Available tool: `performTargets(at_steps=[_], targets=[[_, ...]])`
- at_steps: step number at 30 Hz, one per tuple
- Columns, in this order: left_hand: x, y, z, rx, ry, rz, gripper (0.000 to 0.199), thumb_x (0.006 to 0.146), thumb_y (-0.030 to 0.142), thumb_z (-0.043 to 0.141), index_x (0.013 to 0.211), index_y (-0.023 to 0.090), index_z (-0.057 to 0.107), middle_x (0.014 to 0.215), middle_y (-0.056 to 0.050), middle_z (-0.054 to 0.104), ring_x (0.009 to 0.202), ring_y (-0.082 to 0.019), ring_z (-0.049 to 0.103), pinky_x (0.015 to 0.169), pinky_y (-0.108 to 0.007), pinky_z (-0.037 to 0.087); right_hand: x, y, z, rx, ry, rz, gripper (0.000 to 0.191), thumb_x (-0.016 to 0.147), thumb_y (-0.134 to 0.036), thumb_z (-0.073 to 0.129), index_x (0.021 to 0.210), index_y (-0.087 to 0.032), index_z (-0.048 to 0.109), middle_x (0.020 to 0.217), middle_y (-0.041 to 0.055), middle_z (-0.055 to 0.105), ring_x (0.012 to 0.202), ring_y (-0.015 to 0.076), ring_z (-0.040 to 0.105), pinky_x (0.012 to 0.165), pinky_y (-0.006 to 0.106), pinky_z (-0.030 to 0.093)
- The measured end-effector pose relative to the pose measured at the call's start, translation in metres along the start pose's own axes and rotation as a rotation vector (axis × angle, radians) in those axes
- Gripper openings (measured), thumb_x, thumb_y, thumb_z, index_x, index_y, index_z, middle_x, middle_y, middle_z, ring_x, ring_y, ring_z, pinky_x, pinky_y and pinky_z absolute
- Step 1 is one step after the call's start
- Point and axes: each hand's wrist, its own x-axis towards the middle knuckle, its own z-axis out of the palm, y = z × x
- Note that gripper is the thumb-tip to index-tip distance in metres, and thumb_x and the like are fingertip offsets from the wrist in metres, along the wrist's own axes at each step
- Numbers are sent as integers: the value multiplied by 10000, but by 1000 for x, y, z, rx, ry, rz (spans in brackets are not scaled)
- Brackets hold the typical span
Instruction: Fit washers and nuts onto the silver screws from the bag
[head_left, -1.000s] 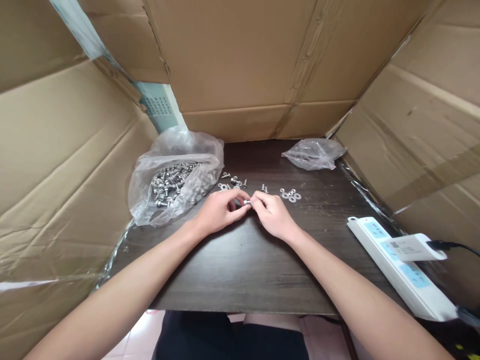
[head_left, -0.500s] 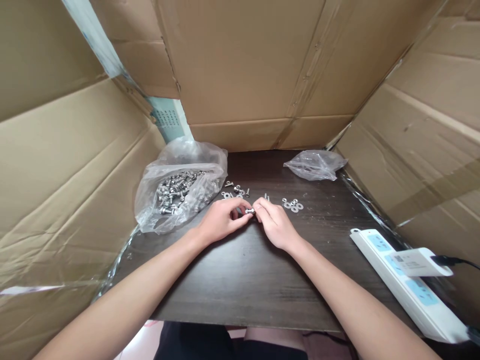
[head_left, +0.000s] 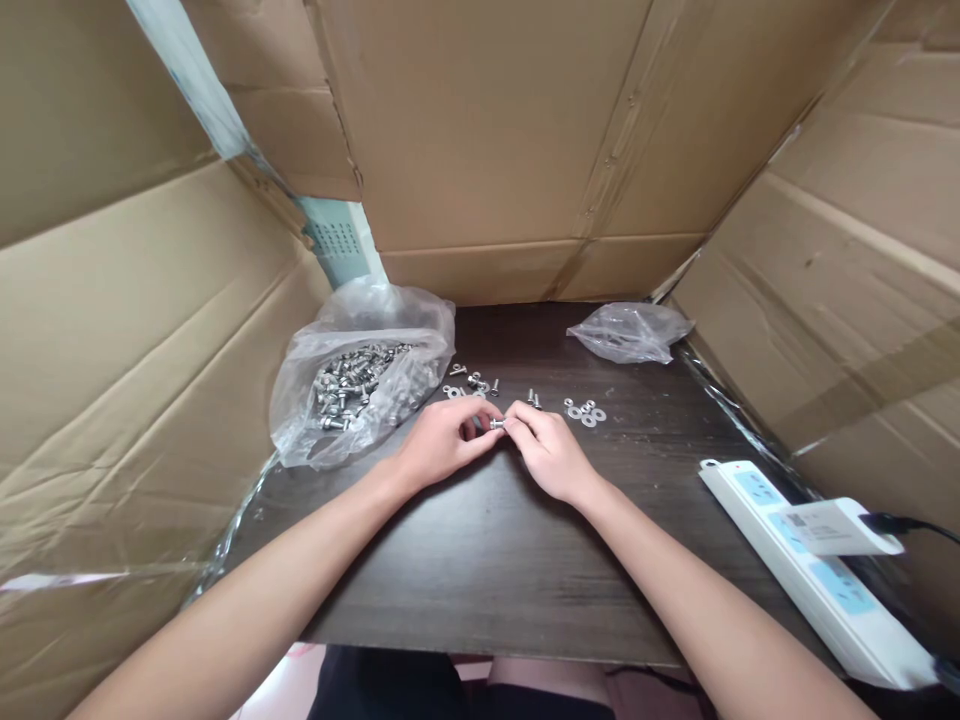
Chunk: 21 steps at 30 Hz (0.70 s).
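Note:
Over the middle of the dark table, my left hand (head_left: 448,440) pinches a small metal bolt (head_left: 496,425) between thumb and fingers. The fingers of my right hand (head_left: 550,450) are closed on the bolt's right end, and the fingertips of both hands nearly meet there. Just beyond the hands lie loose bolts and washers (head_left: 453,392). Two small screws (head_left: 533,398) stand behind my right hand. Several washers and nuts (head_left: 589,420) form a small group to its right.
A clear plastic bag (head_left: 300,400) full of bolts sits at the left. Another plastic bag (head_left: 631,332) lies at the back right. A white power strip (head_left: 810,570) with a plugged-in adapter runs along the right side. Cardboard walls (head_left: 487,130) surround the table (head_left: 480,570).
My right hand has shifted slightly left along the bolt, covering more of its right end. My left hand has barely moved.

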Motion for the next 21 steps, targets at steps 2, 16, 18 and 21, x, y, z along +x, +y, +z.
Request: performTargets(at_steps=[2,16,18,21], targets=[[0,0,0,1,0,6,119,922,259,686,1011,186,714,842,13,682,626,-77,573,636,-198,477,0,0,0,-6,-1,6,318,990,-350,416,718,-202,490,679,-2,559,658,150,499,667,278,347],[0,1,-1,27,-4,19,121,925,278,672,979,179,716,835,-5,682,644,-95,582,635,-212,475,1,0,-1,12,-7,-18,193,954,-313,443,807,-211,515,717,-6,572,684,162,510,686,284,362],[0,1,0,32,0,24,124,923,280,676,984,178,715,829,-4,679,641,-95,581,637,-214,475,1,0,-1,-11,-19,-14,247,978,-323,416,773,-210,496,700,-5,556,674,160,500,678,285,349],[-1,1,0,25,-4,29,127,923,284,683,989,180,715,835,-2,679,649,-95,585,644,-214,478,0,-1,-1,-44,-35,-3,328,1006,-345,379,714,-209,442,667,-5,522,650,155,473,660,290,325]])
